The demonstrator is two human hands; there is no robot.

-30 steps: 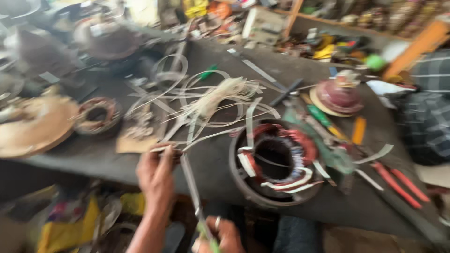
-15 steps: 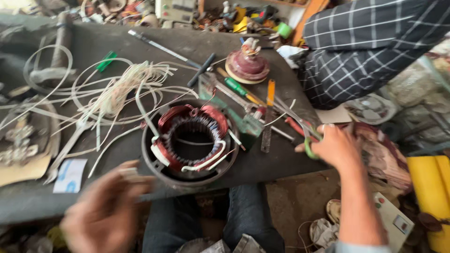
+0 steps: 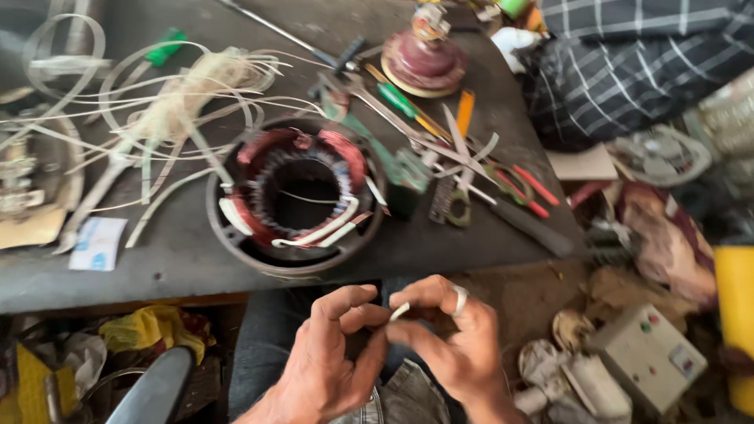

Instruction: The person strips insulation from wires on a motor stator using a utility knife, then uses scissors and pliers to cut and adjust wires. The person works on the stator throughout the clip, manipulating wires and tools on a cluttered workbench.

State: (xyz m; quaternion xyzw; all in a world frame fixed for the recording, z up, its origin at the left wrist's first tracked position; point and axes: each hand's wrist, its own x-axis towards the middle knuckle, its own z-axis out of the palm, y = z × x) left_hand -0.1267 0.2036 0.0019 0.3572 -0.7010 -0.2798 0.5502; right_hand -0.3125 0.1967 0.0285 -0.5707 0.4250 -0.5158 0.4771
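Both hands meet just below the near edge of the counter (image 3: 157, 271), over the person's lap. The left hand (image 3: 326, 365) and right hand (image 3: 452, 345) pinch a small white strip (image 3: 400, 311) between their fingertips, each grip closed on it; the strip looks like a piece of insulating sleeve, though blur makes that uncertain. A ring (image 3: 461, 297) sits on a right finger. On the counter just beyond stands a motor stator (image 3: 294, 196) with copper windings, beside a tangle of white strips (image 3: 181, 102), screwdrivers (image 3: 408, 106) and red-handled pliers (image 3: 522, 188).
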